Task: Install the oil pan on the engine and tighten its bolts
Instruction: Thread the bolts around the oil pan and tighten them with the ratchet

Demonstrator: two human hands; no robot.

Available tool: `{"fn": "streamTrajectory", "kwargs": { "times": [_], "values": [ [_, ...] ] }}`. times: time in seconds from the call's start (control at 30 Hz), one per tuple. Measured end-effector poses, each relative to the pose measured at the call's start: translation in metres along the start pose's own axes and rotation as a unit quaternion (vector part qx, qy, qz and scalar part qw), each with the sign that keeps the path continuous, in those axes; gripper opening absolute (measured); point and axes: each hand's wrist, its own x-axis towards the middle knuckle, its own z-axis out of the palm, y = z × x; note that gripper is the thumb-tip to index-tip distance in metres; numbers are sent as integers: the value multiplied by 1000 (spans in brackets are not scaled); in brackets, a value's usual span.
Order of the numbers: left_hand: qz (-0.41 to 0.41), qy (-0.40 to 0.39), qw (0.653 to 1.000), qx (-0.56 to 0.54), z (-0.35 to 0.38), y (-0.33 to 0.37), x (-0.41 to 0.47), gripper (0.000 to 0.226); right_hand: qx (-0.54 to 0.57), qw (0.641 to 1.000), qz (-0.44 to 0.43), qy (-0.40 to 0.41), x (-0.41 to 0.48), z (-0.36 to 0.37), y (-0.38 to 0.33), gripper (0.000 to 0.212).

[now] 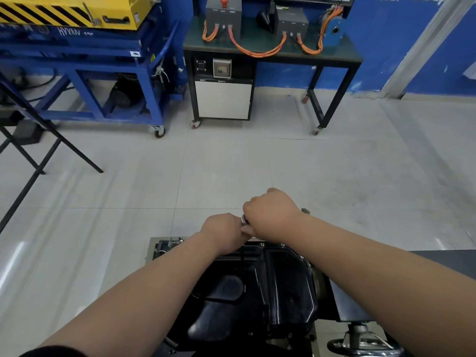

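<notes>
- The oil pan (283, 279), black and glossy, is sitting on top of the engine at the bottom centre of the view, with small bolts (262, 244) showing along its far rim.
- Both bare forearms are reaching forward over the pan, and the hands are meeting at its far edge.
- The right hand (273, 215) is making a fist, knuckles up, and is clenching a metal tool (243, 219) whose shiny end is poking out on its left side.
- The left hand (222, 230) is lying back-up just beside and slightly below it, touching the right hand at the tool. Its fingers are curling down out of sight, so I cannot tell whether they are gripping anything.
- A black workbench (270, 55) carrying orange cables (255, 51) is standing across the tiled floor, beside a blue frame (103, 60).
</notes>
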Motion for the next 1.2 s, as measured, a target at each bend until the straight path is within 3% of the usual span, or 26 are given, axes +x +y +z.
{"fn": "streamTrajectory", "kwargs": {
  "times": [0.1, 0.2, 0.27, 0.37, 0.5, 0.63, 0.7, 0.87, 1.07, 1.2],
  "values": [
    [-4, -25, 999, -29, -1, -1, 0, 23, 74, 993, 73, -60, 1, 3, -6, 39],
    [24, 15, 1000, 9, 4, 2, -1, 32, 11, 999, -44, 1, -1, 2, 5, 19],
    [41, 41, 998, 35, 5, 4, -2, 37, -1, 996, -89, 32, -1, 0, 14, 20],
    [10, 31, 999, -1, 1, 2, -1, 36, 1, 999, -38, 20, 0, 0, 8, 21],
    [0, -26, 999, -33, -2, -2, -2, 19, 79, 993, 72, -51, 2, 7, -6, 37],
    [56, 13, 997, 44, 3, 1, -3, 37, 29, 997, -66, 14, 0, 5, 5, 22],
    [52, 29, 997, 57, 3, 3, -3, 40, 21, 996, -83, 33, -1, 1, 11, 24],
    [-8, -17, 1000, -14, -6, 3, -8, 23, 29, 999, 10, 26, 0, 5, -6, 18],
    [0, -62, 998, -9, -6, 4, -10, 17, 62, 998, 26, 9, -6, 4, -5, 23],
    [-18, -91, 989, -111, -2, -2, -12, 19, 102, 989, 104, -3, -9, 6, -19, 29]
  ]
}}
